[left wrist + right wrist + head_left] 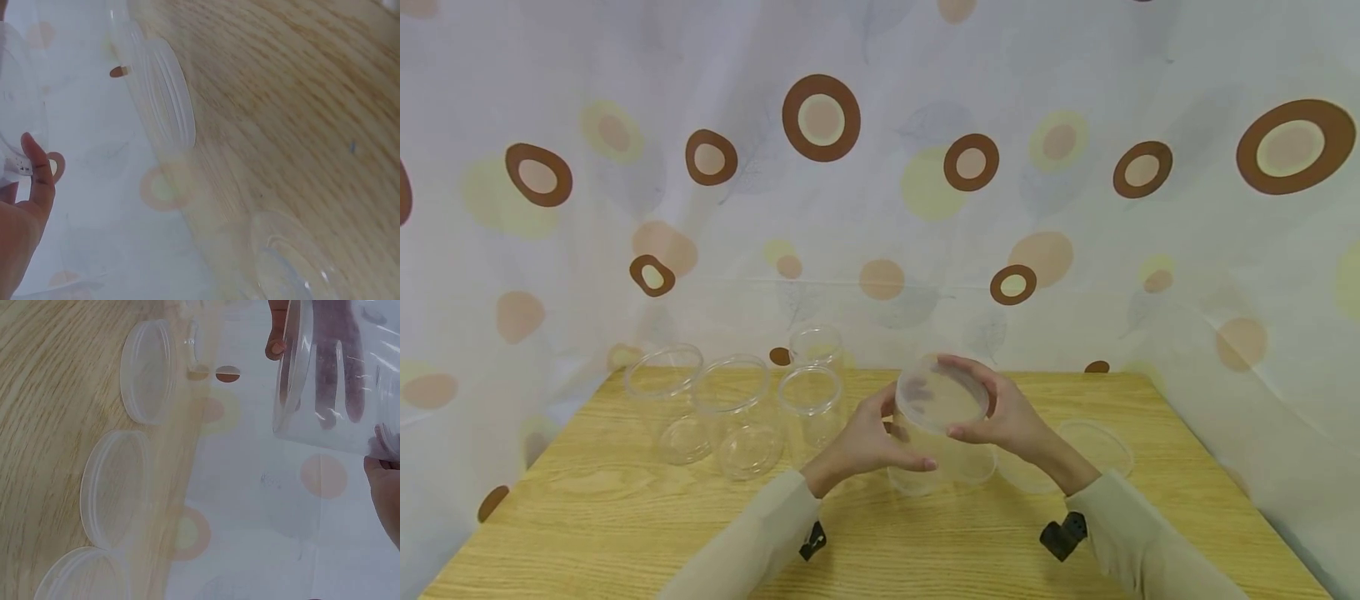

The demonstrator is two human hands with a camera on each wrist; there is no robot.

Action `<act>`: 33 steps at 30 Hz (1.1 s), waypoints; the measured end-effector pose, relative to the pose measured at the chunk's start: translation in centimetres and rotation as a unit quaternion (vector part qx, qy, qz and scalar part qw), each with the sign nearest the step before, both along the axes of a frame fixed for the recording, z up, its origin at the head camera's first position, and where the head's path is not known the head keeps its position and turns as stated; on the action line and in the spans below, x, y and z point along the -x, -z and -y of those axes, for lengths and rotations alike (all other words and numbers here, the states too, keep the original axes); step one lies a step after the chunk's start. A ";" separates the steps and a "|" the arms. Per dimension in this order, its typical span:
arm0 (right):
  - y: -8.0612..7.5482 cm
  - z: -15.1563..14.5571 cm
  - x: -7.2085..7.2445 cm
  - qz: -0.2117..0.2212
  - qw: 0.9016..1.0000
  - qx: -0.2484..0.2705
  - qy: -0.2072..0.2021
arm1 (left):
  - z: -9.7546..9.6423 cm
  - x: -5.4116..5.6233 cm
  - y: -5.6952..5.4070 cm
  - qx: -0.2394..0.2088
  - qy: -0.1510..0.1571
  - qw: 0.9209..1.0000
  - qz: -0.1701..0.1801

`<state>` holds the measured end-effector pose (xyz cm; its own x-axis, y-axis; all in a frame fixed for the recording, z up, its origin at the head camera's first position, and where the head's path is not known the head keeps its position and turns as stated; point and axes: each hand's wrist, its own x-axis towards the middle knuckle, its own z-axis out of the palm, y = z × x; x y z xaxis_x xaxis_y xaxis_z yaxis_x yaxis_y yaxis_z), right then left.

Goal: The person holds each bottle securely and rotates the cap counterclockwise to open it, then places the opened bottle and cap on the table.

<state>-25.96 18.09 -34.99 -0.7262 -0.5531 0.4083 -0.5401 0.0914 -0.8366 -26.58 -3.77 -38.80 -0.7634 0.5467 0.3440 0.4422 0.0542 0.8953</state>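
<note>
Left hand (868, 440) gripping clear round plastic jar (942, 433); right hand (1000, 412) pressing translucent lid (942, 398) on. Left of jar, four clear jars (733, 408) standing uncapped; lidding barely begun.

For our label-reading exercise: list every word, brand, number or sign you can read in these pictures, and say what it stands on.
None: no readable text shows in any view. The clear container held by the left hand and right hand, the jars and the lids are unmarked; the curtain shows only circles.

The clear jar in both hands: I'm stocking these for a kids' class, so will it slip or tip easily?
The clear jar looks thin-walled and empty, so probably light. Its smooth, glossy sides may slip; the left hand and right hand grip it. Being wide, it likely stands steady.
</note>
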 end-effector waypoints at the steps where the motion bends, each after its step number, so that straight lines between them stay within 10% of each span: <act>1: -0.1 0.0 0.0 -0.001 1.000 0.002 -0.010 | 0.1 0.0 0.0 -0.001 0.007 1.000 -0.001; 16: -0.7 -0.8 0.6 0.029 0.995 -0.015 -0.092 | 0.4 -0.9 -1.5 0.000 0.056 0.998 0.006; 26: 0.3 -0.4 -0.5 -0.020 0.996 -0.053 0.073 | 0.1 -1.3 -1.4 -0.024 0.001 1.000 -0.011; 33: 0.2 -0.4 -0.6 -0.027 0.994 -0.056 0.089 | -0.1 -1.0 -1.1 -0.035 0.014 0.999 -0.028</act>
